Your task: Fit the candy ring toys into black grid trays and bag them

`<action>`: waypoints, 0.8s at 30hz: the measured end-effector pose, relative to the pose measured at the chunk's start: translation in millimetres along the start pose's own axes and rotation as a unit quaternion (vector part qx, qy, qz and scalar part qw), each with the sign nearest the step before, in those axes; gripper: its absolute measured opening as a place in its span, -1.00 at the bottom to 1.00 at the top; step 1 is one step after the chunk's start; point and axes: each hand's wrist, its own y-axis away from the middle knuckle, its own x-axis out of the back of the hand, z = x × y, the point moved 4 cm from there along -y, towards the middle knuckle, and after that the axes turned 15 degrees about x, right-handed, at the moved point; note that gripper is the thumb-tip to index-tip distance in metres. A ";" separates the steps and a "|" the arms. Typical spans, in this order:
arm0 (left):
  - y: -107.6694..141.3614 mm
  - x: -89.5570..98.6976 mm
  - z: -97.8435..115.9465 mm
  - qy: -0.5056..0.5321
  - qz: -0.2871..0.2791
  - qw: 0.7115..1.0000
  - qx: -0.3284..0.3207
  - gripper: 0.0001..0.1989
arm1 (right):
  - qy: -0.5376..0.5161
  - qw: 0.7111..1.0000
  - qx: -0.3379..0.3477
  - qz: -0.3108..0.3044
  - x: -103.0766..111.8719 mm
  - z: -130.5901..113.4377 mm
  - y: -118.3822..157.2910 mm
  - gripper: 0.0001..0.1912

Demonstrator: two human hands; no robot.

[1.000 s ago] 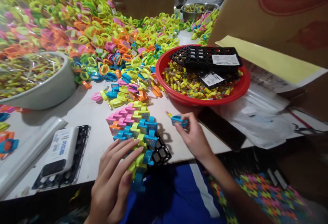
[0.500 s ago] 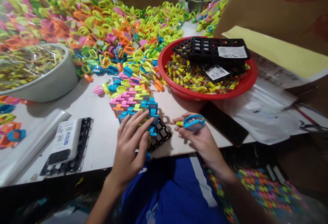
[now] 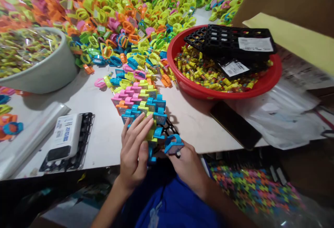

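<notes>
My right hand (image 3: 186, 168) holds a blue plastic ring (image 3: 173, 145) between its fingers, just beside the front end of a black grid tray (image 3: 170, 129). Rows of pink, yellow and blue plastic rings (image 3: 138, 103) stand packed in that tray, hiding most of it. My left hand (image 3: 134, 153) wraps over the yellow and blue rings near the tray's front end. Its fingers rest on the rings, and the palm covers part of the row.
A red basin (image 3: 182, 80) of wrapped sweets holds black trays. A white bowl (image 3: 49, 75), a large heap of coloured rings (image 3: 104, 23), a phone (image 3: 235, 125), a white power bank (image 3: 65, 137) and a plastic bag (image 3: 281, 116) surround the work area.
My right hand has moved left and towards me, bringing the blue ring close to the tray's front end. My left hand stays on the rings, and the view has tilted slightly.
</notes>
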 end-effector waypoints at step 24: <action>5.4 1.9 -19.2 0.065 -0.004 0.998 0.027 -0.46 | 0.334 0.918 0.203 -0.063 -19.8 -22.8 9.8 -0.60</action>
